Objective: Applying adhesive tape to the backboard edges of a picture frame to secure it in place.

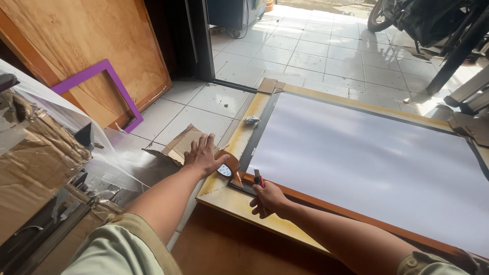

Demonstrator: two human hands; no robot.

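Note:
A large framed panel point(239, 145) with a white sheet point(367, 158) and yellowish border lies flat on the floor in front of me. My left hand point(202, 155) rests with fingers spread on a roll of brown tape point(227, 165) at the frame's near left corner. My right hand point(268, 198) grips a red utility knife point(259, 178), blade pointing at the dark inner edge by that corner.
A cardboard scrap point(181, 142) lies left of the frame. A wooden board point(86, 46) and purple frame point(109, 84) lean at left. Plastic-wrapped cardboard point(35, 153) sits near left. A motorcycle point(428, 18) stands at top right. A crumpled wad point(251, 120) lies on the border.

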